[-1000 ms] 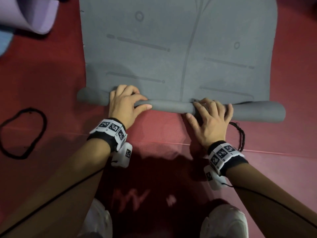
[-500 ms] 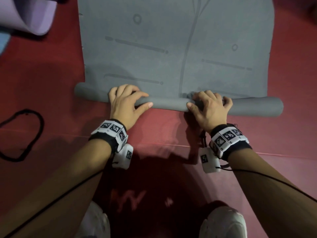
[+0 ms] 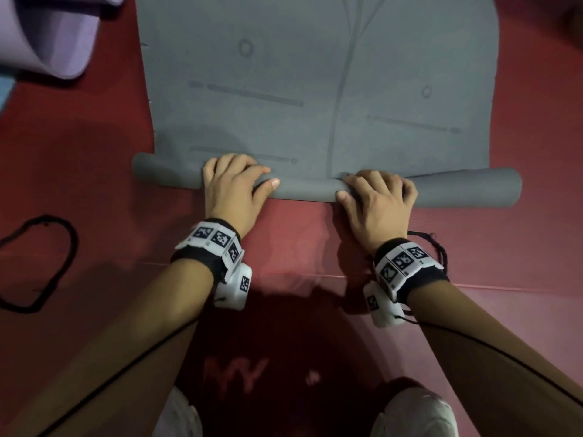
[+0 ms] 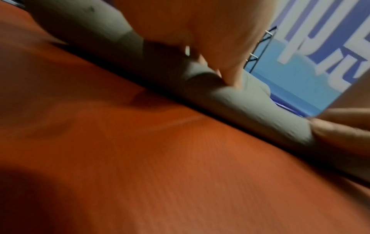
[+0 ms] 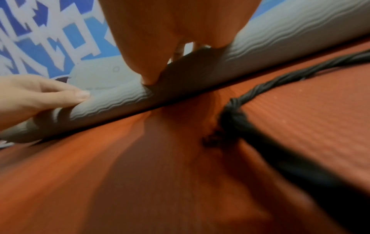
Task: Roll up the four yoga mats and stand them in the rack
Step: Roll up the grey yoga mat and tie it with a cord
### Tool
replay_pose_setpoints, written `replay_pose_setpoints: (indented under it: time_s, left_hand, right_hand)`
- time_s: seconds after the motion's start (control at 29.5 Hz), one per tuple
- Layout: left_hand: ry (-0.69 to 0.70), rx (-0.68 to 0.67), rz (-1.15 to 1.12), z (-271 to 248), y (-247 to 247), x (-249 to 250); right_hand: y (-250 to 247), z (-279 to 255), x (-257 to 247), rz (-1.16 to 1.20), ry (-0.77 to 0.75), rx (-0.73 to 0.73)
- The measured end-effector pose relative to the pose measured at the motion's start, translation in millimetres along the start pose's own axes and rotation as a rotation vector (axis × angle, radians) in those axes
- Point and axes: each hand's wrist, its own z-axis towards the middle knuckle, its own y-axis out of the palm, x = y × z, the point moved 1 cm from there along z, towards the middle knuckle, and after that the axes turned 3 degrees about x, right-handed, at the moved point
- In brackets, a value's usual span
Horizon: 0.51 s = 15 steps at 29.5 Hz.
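Note:
A grey yoga mat [image 3: 315,74] lies flat on the red floor mat, and its near end is wound into a thin roll [image 3: 306,190] running left to right. My left hand [image 3: 233,184] grips the roll left of centre, fingers curled over the top and thumb along the near side. On the roll's right part my right hand [image 3: 378,197] does the same. The left wrist view shows the roll [image 4: 250,102] under my palm, with the right hand's fingertips [image 4: 340,134] further along. The right wrist view shows the roll [image 5: 280,36] and the left hand [image 5: 40,95].
A partly rolled purple mat [image 3: 56,36] lies at the far left. One black cord loop [image 3: 38,263] rests on the red floor mat [image 3: 504,247] to the left, another black cord [image 5: 260,95] beside my right wrist. My knees [image 3: 416,414] are at the bottom. A black metal frame [image 4: 260,50] stands far off.
The roll has moved away from me over the flat grey mat and grown slightly thicker. Both hands travelled with it, and the right hand's fingers have curled tighter over the roll.

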Motion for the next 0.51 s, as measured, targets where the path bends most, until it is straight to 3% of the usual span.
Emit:
replay_pose_setpoints:
  time_s: [0.1, 0.24, 0.37, 0.51]
  left_hand:
    - [0.067, 0.073, -0.077, -7.1, 7.4, 11.7]
    - [0.028, -0.005, -0.138, 2.6, 11.4, 4.2]
    - [0.025, -0.097, -0.111, 28.4, 8.4, 0.9]
    - [0.012, -0.160, -0.077, 40.7, 10.8, 0.9]
  right_hand:
    - [3.1, 11.7, 3.9, 0.062, 0.026, -0.034]
    - [4.8, 20.1, 9.3, 0.135, 0.033, -0.036]
    - [0.8, 13.2, -1.0, 0.102, 0.002, 0.160]
    - [10.2, 5.1, -7.7, 0.081, 0.028, 0.129]
